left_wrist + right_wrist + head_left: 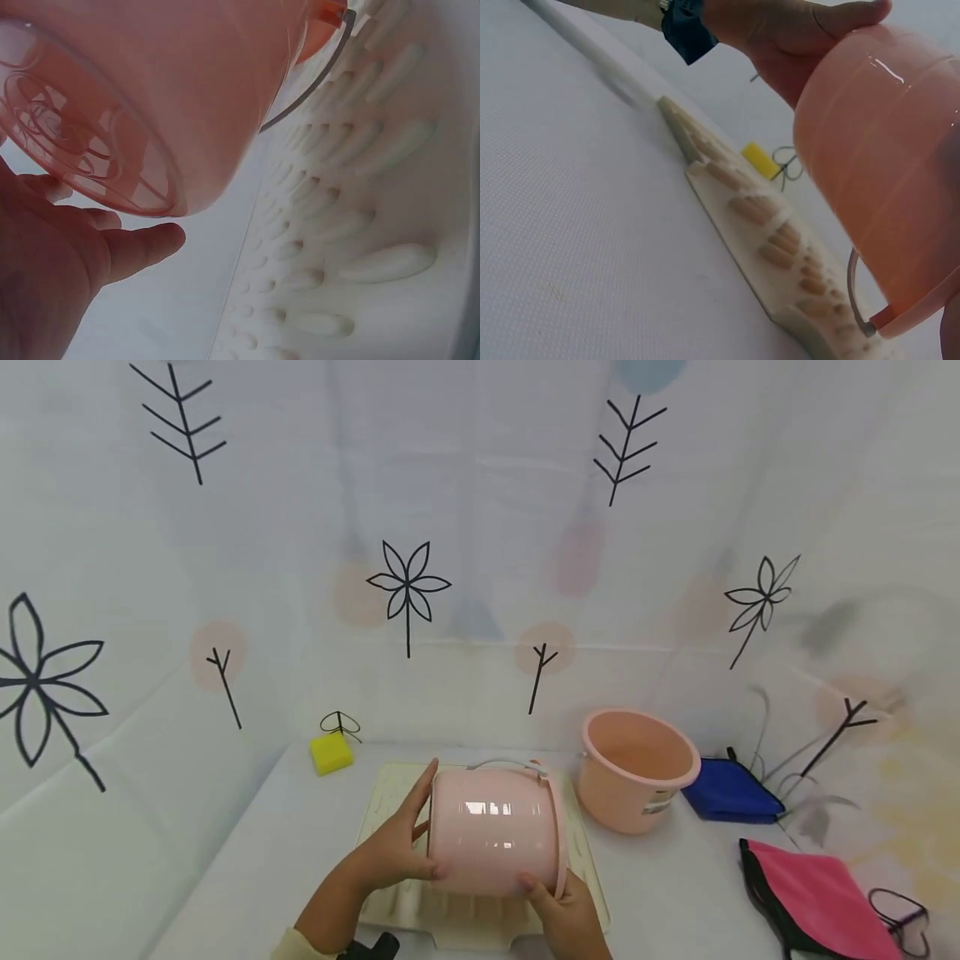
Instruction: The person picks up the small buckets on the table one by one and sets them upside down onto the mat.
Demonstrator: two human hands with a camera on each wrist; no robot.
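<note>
A small pink bucket (491, 831) is held on its side above a cream washboard (386, 802), its rim to the right and its base to the left. My right hand (570, 917) grips the rim, thumb on the outer wall; its other fingers are mostly hidden. Against the base end, my left hand (393, 852) spreads straight fingers, with the thumb along the lower side. The left wrist view shows the ringed base (90, 135) over that hand's fingers. A thin grey handle (853, 289) hangs by the rim in the right wrist view.
A larger peach bucket (633, 785) stands upright at the back right, beside a blue folded cloth item (731, 791). A pink item with black edging (825, 893) lies at the right. A yellow sponge (331, 752) sits at the back left. Behind hangs a patterned curtain (480, 693).
</note>
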